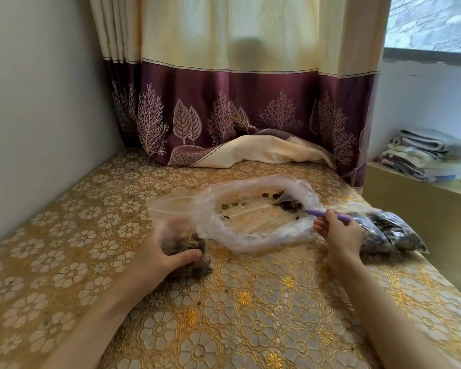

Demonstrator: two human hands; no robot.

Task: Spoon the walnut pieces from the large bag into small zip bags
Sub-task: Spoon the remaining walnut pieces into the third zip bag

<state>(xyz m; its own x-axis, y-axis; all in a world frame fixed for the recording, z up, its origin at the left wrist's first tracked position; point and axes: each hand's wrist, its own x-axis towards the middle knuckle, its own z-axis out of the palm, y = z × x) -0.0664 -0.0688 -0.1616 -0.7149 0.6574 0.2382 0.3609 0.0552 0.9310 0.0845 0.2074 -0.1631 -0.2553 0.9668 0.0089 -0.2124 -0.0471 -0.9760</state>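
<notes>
A: Nearest, 2 bare forearms reach in over the gold floral-embossed plastic tablecloth (237, 310). What's the left hand (160, 258) doing?

B: Gripping. Thumb and fingers curl round a small clear zip bag (183, 249) partly filled with brown walnut pieces, standing on the cloth at the near-left edge of the large bag.

A: Right hand (339, 235)?

B: Pinching the handle of a purple plastic spoon (320, 214). The spoon end reaches left into the large crumpled clear plastic bag (250, 235), whose mouth lies spread wide between the 2 hands.

A: Walnuts in it?

B: Few. A dark cluster of walnut pieces (288, 202) sits in the far-right corner, right at the spoon's tip; scattered crumbs lie across the middle. Can't tell whether the bowl is loaded.

A: Right of that hand?

B: A filled clear zip bag of dark walnut pieces (391, 233), lying flat, partly behind the wrist.

A: Further back?

B: Cream-and-maroon curtain with leaf and branch prints (237, 107), its hem bunched on the table. Far right, folded cloths (431, 155) stacked on a ledge.
</notes>
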